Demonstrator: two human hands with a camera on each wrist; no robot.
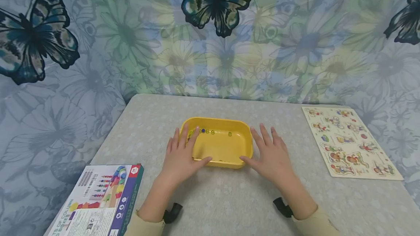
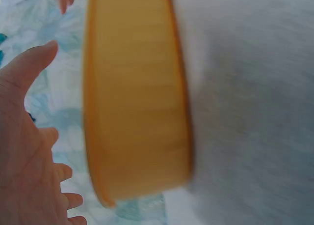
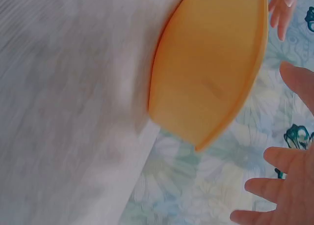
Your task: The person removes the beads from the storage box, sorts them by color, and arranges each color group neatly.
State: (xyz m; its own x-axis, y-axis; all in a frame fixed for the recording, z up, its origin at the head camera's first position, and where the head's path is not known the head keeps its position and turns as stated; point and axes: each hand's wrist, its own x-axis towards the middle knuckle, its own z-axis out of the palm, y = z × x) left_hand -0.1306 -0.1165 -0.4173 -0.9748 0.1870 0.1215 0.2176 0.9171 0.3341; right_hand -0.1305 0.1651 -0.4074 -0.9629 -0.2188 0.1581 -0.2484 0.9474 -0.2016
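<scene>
A yellow plastic tray (image 1: 216, 150) sits on the table, with several small beads, yellow-green and one dark blue bead (image 1: 203, 130), along its far and left inner side. My left hand (image 1: 178, 159) is spread over the tray's left end, fingers straight and thumb near the front rim; it hides part of that end. At the right end, my right hand (image 1: 272, 156) has its fingers spread, the thumb close to the front right corner. Both wrist views show the outer wall of the tray (image 2: 137, 97) with the palms facing it and nothing gripped.
A boxed toy set (image 1: 98, 199) lies at the front left of the table. On the right is a flat board with small printed figures (image 1: 347, 141). The light patterned table (image 1: 223, 199) ends at a butterfly-print cloth (image 1: 288, 65) behind.
</scene>
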